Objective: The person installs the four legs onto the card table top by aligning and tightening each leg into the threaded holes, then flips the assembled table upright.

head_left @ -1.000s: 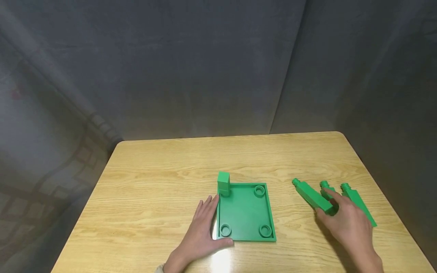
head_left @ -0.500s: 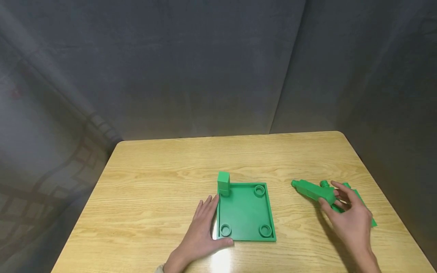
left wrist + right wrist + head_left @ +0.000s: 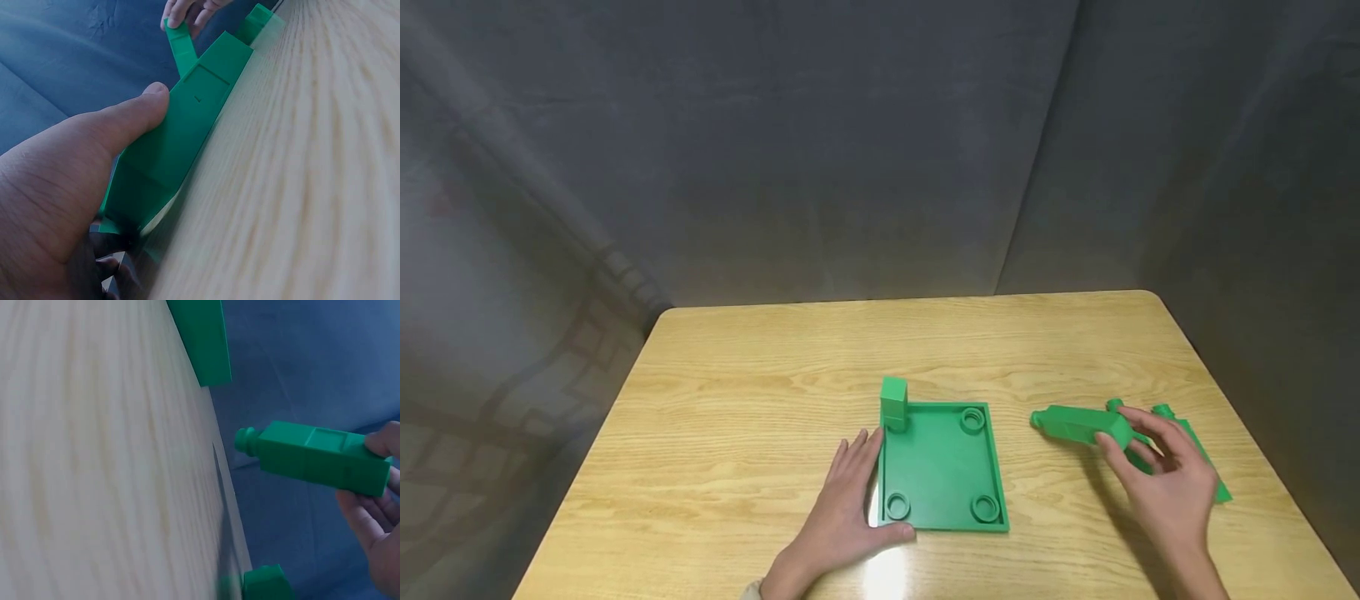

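One green tray (image 3: 936,462), upright block (image 3: 893,402) inside

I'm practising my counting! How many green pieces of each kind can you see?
Tray: 1
Standing post: 1
Held post, in the right hand: 1
Lying posts, on the table: 2
Total: 5 green pieces

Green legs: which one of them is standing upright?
The leg at the far left corner of the green tray. The right hand holds a second leg tilted; the other two legs lie on the table.
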Demonstrator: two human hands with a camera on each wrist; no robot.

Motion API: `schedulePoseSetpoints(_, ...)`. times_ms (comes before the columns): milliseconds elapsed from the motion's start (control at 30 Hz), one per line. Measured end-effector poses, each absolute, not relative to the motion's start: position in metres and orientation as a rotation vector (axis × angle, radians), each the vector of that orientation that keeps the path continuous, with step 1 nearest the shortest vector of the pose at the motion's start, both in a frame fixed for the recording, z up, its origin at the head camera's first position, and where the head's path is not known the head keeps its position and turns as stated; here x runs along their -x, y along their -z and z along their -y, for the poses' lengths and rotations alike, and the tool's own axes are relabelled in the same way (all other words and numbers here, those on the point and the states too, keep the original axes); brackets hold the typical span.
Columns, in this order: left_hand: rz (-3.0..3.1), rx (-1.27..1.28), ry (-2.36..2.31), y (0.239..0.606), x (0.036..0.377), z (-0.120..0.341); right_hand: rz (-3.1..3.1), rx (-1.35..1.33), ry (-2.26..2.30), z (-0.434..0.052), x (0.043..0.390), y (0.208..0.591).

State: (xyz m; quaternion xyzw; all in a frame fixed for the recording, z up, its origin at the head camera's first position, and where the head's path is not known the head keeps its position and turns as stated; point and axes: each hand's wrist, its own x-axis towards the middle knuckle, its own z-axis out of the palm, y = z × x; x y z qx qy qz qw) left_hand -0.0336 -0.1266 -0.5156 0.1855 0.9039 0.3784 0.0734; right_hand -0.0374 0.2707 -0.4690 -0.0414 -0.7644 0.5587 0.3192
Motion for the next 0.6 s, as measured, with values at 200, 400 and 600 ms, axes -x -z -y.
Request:
schedulePoseSetpoints(200, -2.704, -0.54, -1.129, 0.516, 0.033, 0.127, 1.892, -0.002, -1.589, -0.262, 0.039, 0.465)
schedulePoseSetpoints(400, -2.705, -0.527, -1.131, 0.515, 0.032, 0.126, 1.919, -0.199, -1.567, -0.252, 0.046, 0.463)
schedulePoseSetpoints(600, -2.708, -0.523, -1.115, 0.514, 0.032, 0.126, 1.872, -0.404, -1.619, -0.239, 0.061, 0.46)
